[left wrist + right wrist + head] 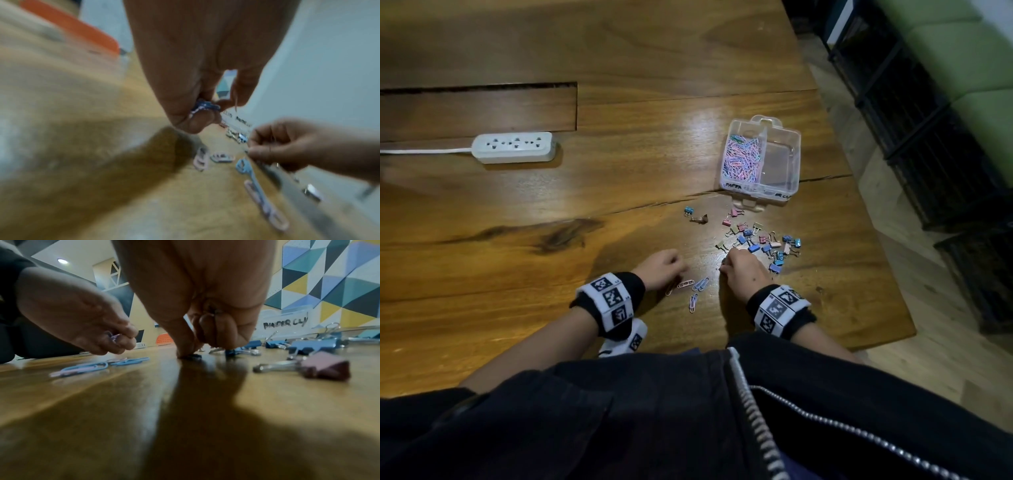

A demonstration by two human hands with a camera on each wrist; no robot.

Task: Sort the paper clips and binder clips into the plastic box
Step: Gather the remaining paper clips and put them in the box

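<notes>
Collection stage, paper clips. The left hand pinches a small bunch of paper clips in its grip above the tabletop; more loose clips lie between the hands. The right hand presses thumb and forefinger onto a small dark item, seemingly a clip, its grip closing. Binder clips lie scattered beside it. The plastic box stands beyond, one compartment holding paper clips. Next: gather the remainder and carry them to that compartment.

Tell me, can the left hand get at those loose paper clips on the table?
Probably yes. The left hand sits right beside the loose paper clips, with nothing between them. Its fingers already pinch some clips, which might hamper picking up more.
</notes>
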